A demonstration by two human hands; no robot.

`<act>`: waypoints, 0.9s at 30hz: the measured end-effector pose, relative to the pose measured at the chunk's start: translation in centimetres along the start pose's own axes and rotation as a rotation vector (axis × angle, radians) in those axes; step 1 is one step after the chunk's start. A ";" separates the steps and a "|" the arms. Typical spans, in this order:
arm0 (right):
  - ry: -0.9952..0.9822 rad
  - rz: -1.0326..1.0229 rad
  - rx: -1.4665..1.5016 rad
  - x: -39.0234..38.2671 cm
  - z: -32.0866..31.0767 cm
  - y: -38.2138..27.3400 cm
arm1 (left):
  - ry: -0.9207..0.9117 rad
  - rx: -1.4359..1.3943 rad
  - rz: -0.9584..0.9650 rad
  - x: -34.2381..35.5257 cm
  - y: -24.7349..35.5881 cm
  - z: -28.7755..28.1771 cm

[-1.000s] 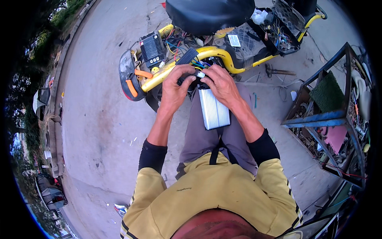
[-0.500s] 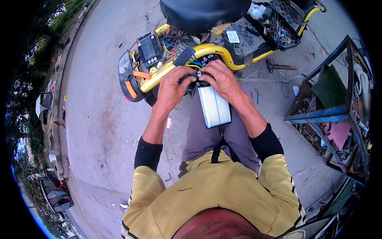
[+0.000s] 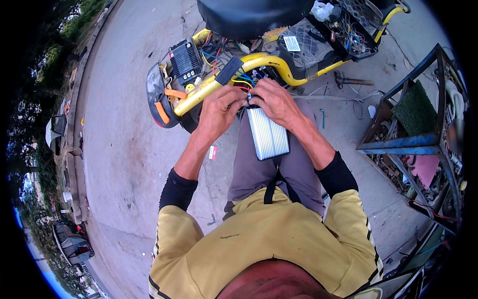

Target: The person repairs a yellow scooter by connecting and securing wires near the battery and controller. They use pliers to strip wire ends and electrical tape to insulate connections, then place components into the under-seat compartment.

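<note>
Fingers (image 3: 239,96) of my left hand (image 3: 218,110) and right hand (image 3: 274,102) pinch nearly closed on a small pale connector (image 3: 249,96); parting grey-trousered thighs (image 3: 246,159) could drop the silver ribbed metal box (image 3: 268,133) between their edges.

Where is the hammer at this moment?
In the head view, the hammer lies on the concrete ground at upper right, between the yellow tube frame and the blue-barred metal rack.

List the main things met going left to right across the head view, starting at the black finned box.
Black finned box, left hand, silver ribbed box, hammer, green mat.
</note>
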State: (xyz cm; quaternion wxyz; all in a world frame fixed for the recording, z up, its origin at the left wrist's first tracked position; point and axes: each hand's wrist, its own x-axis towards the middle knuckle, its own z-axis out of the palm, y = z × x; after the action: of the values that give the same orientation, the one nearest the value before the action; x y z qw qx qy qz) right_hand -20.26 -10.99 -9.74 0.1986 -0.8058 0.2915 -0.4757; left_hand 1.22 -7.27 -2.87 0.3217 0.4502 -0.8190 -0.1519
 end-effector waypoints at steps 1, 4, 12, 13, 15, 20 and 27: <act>-0.012 0.004 0.007 0.1 -0.1 0.0 | 0.002 -0.003 0.003 -0.1 -0.2 0.2; -0.030 0.011 0.009 0.4 0.1 0.1 | 0.059 -0.056 -0.034 -0.3 0.0 0.3; 0.066 0.215 0.085 0.4 0.2 -1.1 | 0.261 -0.157 -0.186 -0.4 0.0 -1.1; 0.091 0.257 0.102 0.3 0.2 -1.2 | 0.325 -0.248 -0.267 -1.0 -0.4 -1.1; 0.098 0.275 0.109 0.3 0.4 -1.4 | 0.326 -0.455 -0.406 -2.2 -1.0 -0.8; 0.096 0.246 0.002 0.7 0.8 -2.0 | 0.386 -0.743 -0.495 -2.4 -0.3 0.7; 0.075 0.140 0.004 2.7 0.4 -3.9 | 0.416 -0.890 -0.539 -1.5 -0.9 1.1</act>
State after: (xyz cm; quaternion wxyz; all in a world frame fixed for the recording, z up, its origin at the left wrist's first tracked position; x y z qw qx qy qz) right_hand -17.77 -9.81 -5.90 0.2221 -0.7646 0.3532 -0.4912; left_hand 1.63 -6.51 -4.74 0.5852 0.4850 -0.4512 -0.4677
